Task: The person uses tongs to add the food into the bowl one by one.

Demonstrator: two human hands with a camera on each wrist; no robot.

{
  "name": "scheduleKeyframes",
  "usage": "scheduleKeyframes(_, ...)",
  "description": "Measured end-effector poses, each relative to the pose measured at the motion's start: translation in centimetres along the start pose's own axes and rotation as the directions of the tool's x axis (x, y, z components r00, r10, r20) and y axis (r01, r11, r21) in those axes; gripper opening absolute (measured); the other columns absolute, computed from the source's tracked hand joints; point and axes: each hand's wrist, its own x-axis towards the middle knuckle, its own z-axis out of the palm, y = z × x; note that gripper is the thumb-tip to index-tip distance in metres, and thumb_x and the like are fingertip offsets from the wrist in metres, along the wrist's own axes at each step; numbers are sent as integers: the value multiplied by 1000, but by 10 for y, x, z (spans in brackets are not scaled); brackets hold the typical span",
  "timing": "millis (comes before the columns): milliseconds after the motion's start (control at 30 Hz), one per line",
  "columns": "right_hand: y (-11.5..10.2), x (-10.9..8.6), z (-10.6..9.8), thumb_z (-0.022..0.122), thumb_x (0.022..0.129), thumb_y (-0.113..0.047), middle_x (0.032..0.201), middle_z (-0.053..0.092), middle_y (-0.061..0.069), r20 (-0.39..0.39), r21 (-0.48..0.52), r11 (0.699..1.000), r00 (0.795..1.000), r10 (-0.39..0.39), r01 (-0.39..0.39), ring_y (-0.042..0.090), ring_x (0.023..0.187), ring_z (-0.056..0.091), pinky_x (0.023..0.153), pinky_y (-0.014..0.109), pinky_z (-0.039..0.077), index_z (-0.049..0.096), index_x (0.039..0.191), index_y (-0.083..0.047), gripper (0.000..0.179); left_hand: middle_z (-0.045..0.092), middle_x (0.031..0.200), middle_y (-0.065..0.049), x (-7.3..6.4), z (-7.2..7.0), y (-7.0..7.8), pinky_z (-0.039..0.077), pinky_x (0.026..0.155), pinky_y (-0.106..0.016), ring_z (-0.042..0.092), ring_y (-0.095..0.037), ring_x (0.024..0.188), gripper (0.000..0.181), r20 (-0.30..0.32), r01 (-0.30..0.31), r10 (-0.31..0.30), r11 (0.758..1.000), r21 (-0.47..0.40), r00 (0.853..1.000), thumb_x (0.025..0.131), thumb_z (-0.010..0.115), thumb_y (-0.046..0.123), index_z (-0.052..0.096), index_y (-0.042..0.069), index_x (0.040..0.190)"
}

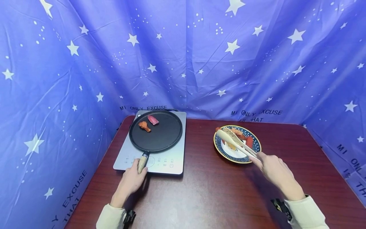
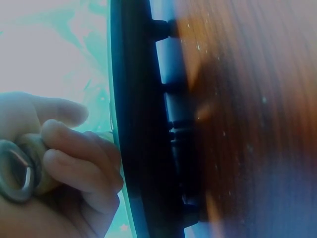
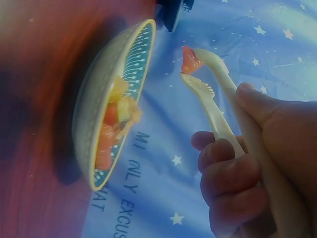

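Note:
My left hand [image 1: 132,178] grips the wooden handle [image 1: 141,164] of a round black frying pan [image 1: 157,140]. A small drumstick [image 1: 145,126] and a pink slice of food [image 1: 153,120] lie near the pan's far left side. In the left wrist view, fingers [image 2: 79,173] curl round the handle, with a metal ring at its end. My right hand [image 1: 275,171] holds pale tongs [image 1: 226,137] over a patterned dish [image 1: 238,161]. Between the tong tips in the right wrist view is a small reddish-orange piece of food [image 3: 190,60].
A silver induction cooktop [image 1: 123,160] carries the pan on the table's left side. Several food pieces, among them a red one [image 1: 249,142], lie in the dish at right. A purple-blue starry curtain [image 1: 186,63] hangs behind and beside the reddish-brown table [image 1: 206,197].

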Motion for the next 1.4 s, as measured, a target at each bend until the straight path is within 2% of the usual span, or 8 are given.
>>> scheduleKeyframes(200,-11,6,-4,54,95,-39,54,42,0,-25,-11,1000,999,-30,30,23,47,47,42,42,34,55,82,-13,29,50,65,-8,0,-1,0,39,50,-37,50,-23,57,42,4,-2,2,1000,-4,1000,91,52,26,43,7,128)
scheduleKeyframes(367,-23,12,-9,52,95,-42,55,44,0,-2,-9,999,999,-46,46,24,49,50,43,43,35,57,89,-12,31,49,64,-8,-1,0,-1,39,49,-36,50,-23,57,40,-1,-8,8,1000,-7,1000,91,51,24,44,8,127)
scheduleKeyframes(633,-43,27,-9,49,94,-50,54,42,2,19,-11,999,999,-43,43,27,49,50,43,40,33,50,77,-15,39,50,65,-8,-1,0,-1,38,49,-36,50,-23,57,41,-7,-15,15,1000,-15,1000,91,51,23,45,8,128)
scheduleKeyframes(733,-50,32,-7,51,94,-48,53,42,2,-3,-21,997,997,-76,75,26,48,50,42,40,33,50,77,-15,37,50,65,-8,-1,0,-1,38,49,-36,50,-23,57,40,-8,-12,12,1000,-14,1000,91,51,23,45,8,128)
scheduleKeyframes(1000,-69,46,2,57,92,-41,51,36,-4,-57,-12,987,985,-163,163,16,39,37,38,33,28,48,75,-15,33,50,66,-8,-1,0,0,39,50,-36,50,-22,57,41,-5,-7,7,1000,-15,1000,91,51,23,45,8,128)
scheduleKeyframes(1167,-78,55,8,62,91,-35,56,39,-3,-94,-22,972,968,-233,232,17,43,40,39,33,32,48,72,-15,31,49,64,-7,-2,0,0,38,49,-35,49,-22,56,40,-1,-10,10,1000,-19,1000,91,51,23,45,7,127)
scheduleKeyframes(1400,-96,64,12,60,92,-35,56,41,-4,-81,-1,969,966,-246,246,16,47,43,41,34,34,51,72,-15,29,51,65,-8,-2,0,0,39,51,-37,50,-23,58,41,-18,-19,18,1000,-14,1000,91,52,23,46,7,128)
